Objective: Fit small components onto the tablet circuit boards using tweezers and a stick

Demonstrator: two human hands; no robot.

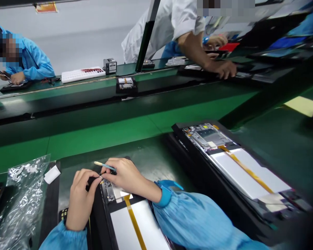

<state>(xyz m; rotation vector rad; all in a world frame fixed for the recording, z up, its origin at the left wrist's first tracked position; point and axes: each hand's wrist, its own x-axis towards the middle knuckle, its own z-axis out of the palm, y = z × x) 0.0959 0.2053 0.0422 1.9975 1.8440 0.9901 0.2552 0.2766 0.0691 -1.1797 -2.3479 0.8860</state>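
An opened tablet (135, 222) lies in front of me, with its white battery, orange-brown flat ribbon and circuit board showing. My right hand (125, 175) is closed over the board's top end and holds a thin blue stick with a pale tip (105, 166) that points left. Beside it, my left hand (82, 198) pinches thumb and forefinger together at the tablet's upper left corner. The fingertips of both hands meet there, and whatever small thing is between them is too small to make out.
A second opened tablet (247, 170) rests on a black holder at the right. Crumpled clear plastic (21, 205) and a white paper piece (52, 174) lie at the left. Beyond, another device (125, 84) sits on the line, where co-workers' hands (225, 69) work.
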